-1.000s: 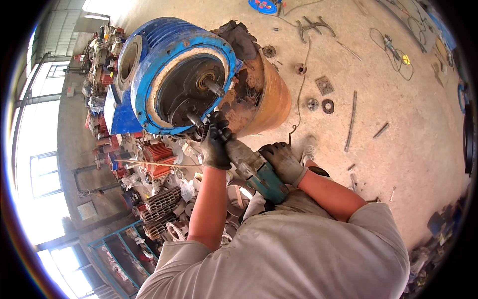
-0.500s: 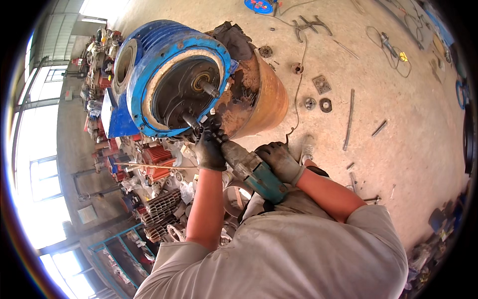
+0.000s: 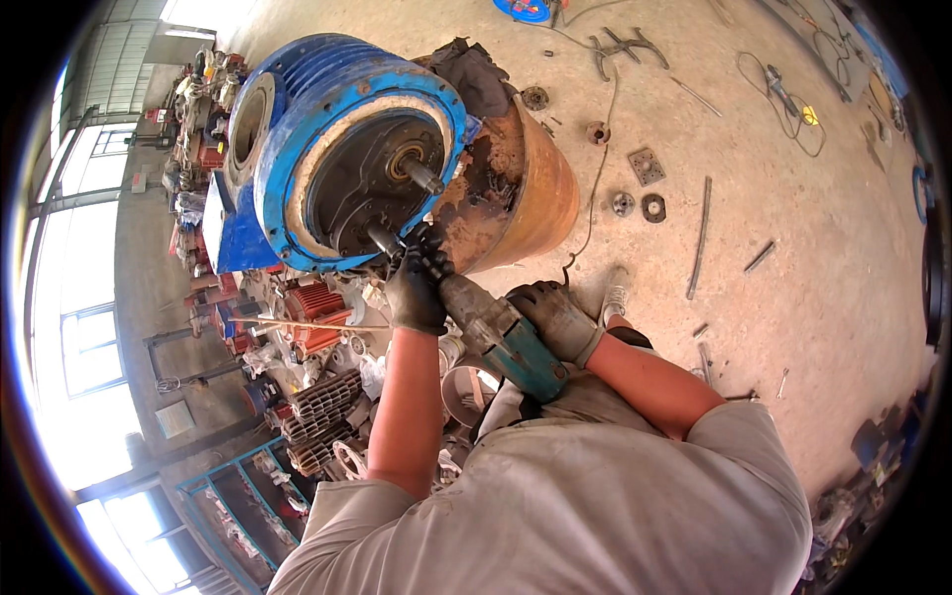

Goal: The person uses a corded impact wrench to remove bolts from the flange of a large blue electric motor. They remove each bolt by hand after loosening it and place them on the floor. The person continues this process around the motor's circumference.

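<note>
In dark-palmed work gloves, both my hands are on a green and grey electric impact wrench (image 3: 526, 359). My left hand (image 3: 416, 293) is closed around its front end, next to the lower shaft (image 3: 383, 238) of a big blue machine housing (image 3: 273, 203). The glove hides the exact contact between tool and shaft. My right hand (image 3: 555, 322) is closed on the wrench body further back, its grip partly hidden. Inside the housing's round opening, a second shaft (image 3: 421, 176) sticks out higher up.
A rusty drum (image 3: 545, 188) stands beside the housing, with a dark cloth (image 3: 474, 79) on top. On the floor to the right lie a square plate (image 3: 646, 167), a black ring (image 3: 654, 207), a long bar (image 3: 699, 238) and a puller (image 3: 627, 47). Red motors (image 3: 315, 319) crowd the left.
The view has shifted slightly. My hands and the impact wrench keep nearly the same place at the lower shaft.
</note>
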Available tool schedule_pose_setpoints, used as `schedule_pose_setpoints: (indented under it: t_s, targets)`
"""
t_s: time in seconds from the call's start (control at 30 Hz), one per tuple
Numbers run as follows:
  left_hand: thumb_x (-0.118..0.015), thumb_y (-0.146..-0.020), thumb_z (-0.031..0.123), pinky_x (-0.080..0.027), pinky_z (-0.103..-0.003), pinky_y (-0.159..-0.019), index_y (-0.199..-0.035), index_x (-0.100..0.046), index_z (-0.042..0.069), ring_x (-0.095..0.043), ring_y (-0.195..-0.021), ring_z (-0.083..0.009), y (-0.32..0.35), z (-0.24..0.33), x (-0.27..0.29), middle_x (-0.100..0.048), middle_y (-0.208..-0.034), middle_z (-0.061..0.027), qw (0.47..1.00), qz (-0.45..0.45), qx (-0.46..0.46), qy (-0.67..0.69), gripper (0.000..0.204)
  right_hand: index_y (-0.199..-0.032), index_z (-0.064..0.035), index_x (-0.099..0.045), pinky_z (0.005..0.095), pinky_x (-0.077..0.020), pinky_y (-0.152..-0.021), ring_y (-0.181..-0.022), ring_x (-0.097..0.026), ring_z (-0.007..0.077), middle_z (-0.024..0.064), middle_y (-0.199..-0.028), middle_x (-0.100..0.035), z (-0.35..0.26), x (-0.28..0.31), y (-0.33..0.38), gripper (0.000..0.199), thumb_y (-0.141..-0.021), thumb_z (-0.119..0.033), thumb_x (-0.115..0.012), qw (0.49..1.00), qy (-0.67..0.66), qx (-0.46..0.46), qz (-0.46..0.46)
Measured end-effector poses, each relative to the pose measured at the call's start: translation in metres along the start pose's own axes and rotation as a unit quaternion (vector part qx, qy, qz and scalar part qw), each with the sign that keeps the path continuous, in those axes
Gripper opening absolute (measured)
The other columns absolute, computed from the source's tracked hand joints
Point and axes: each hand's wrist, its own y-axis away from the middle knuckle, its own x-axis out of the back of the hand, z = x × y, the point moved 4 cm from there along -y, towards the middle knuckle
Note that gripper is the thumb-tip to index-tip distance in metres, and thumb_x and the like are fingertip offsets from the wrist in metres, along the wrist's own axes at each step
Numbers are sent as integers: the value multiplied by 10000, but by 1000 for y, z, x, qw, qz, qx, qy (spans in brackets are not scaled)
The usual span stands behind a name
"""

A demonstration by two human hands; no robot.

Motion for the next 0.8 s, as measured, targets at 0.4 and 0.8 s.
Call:
schedule_pose_setpoints:
  t_s: [0.4, 0.8]
  targets:
    - [-578, -1100, 190, -507, -275, -675, -1305, -638, 47, -585, -764, -121, -3, -3, -1, -682, -1014, -48, 987, -100, 6, 123, 256, -1230, -154, -676, 540, -422, -1045, -1112, -628, 279, 50, -1235, -664, -19, 32, -10, 347, -890, -216, -644, 992, 128, 4, -10]
    - [-522, -1121, 214, -472, -257, -673, -1406, -591, 102, -542, -780, -110, 1, 1, -5, -643, -1051, -39, 984, -106, 7, 144, 314, -1197, -162, -669, 552, -455, -969, -1094, -649, 284, 42, -1208, -677, -20, 45, -12, 321, -880, -216, -660, 991, 129, 5, -28]
